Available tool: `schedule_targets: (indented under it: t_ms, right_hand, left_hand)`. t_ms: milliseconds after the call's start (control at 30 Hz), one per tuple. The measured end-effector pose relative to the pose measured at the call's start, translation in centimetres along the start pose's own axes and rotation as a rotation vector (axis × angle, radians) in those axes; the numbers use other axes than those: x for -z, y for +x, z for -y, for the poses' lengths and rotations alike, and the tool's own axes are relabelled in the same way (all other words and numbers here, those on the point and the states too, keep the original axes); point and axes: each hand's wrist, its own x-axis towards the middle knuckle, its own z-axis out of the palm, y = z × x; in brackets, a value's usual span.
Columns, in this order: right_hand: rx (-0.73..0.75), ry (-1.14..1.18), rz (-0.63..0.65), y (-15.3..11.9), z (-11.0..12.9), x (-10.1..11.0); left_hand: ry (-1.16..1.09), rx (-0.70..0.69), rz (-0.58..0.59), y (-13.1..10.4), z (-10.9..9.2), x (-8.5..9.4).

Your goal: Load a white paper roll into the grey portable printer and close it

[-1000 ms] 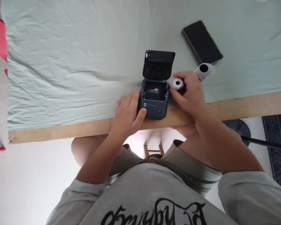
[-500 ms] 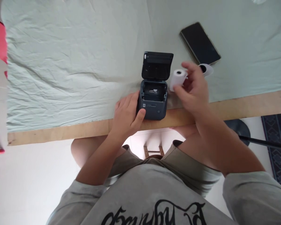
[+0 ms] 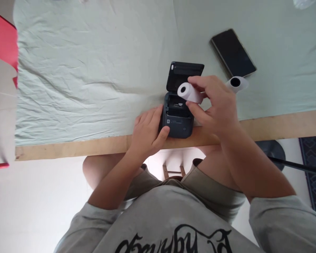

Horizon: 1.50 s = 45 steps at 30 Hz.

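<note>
A small dark portable label printer point(image 3: 179, 127) rests at the table's front edge with its lid point(image 3: 177, 75) swung up. Its inner bay point(image 3: 176, 102) shows a pale sticker inside. My left hand point(image 3: 149, 131) grips the printer's left side, thumb on the front corner. Between thumb and fingers, my right hand point(image 3: 217, 105) pinches a white paper roll point(image 3: 191, 94) by its sides. The roll hangs tilted over the right part of the bay, its dark core hole facing left, and hides part of the bay and lid.
A second white paper roll point(image 3: 238, 83) lies just beyond my right hand, near a dark phone point(image 3: 234, 52). Pale green cloth point(image 3: 94, 70) covers the table, with a bare wooden strip point(image 3: 68, 149) along the front. Clear plastic point(image 3: 304, 3) sits at the far right.
My right hand has carried the paper roll left from beside the printer to above its bay, tipping it over. The left hand keeps its hold. The whole view has shifted slightly.
</note>
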Motion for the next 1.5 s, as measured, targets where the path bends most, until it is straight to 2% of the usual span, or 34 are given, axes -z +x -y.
schedule_targets:
  t_ms: [67,200,367,533,800,1067,1200,1367,1500]
  right_hand:
    - [0.001,-0.029,0.024,0.1,-0.3,-0.1]
    - [-0.087,-0.087,0.086,-0.1,-0.5,-0.7]
    - [-0.078,-0.204,0.019,-0.3,-0.7,-1.1]
    - [-0.076,-0.248,0.127,-0.2,-0.9,-1.0]
    - [-0.141,-0.176,0.186,0.1,-1.0,-1.1]
    - [-0.001,-0.167,0.087,0.0,-0.4,-0.9]
    - [0.039,-0.113,0.118,-0.5,0.4,-0.6]
    - [0.178,-0.094,0.066,-1.5,1.3,-0.7]
    - [0.196,-0.11,0.123,-2.2,1.8,-1.1]
  left_hand:
    - [-0.002,-0.002,0.0,-0.1,0.1,0.0]
    - [0.003,-0.012,0.009,-0.2,0.1,0.0]
    - [0.002,-0.007,0.017,-0.3,0.2,0.0]
    - [0.003,-0.012,0.017,-0.3,0.2,0.0]
    - [0.001,-0.006,0.015,-0.3,0.1,0.0]
    - [-0.008,0.003,0.003,-0.2,0.1,0.1]
    - [-0.078,0.012,-0.005,0.1,0.1,0.5]
    - [-0.071,0.027,-0.004,0.1,-0.2,0.5]
    - [-0.049,0.04,-0.008,0.2,-0.3,0.4]
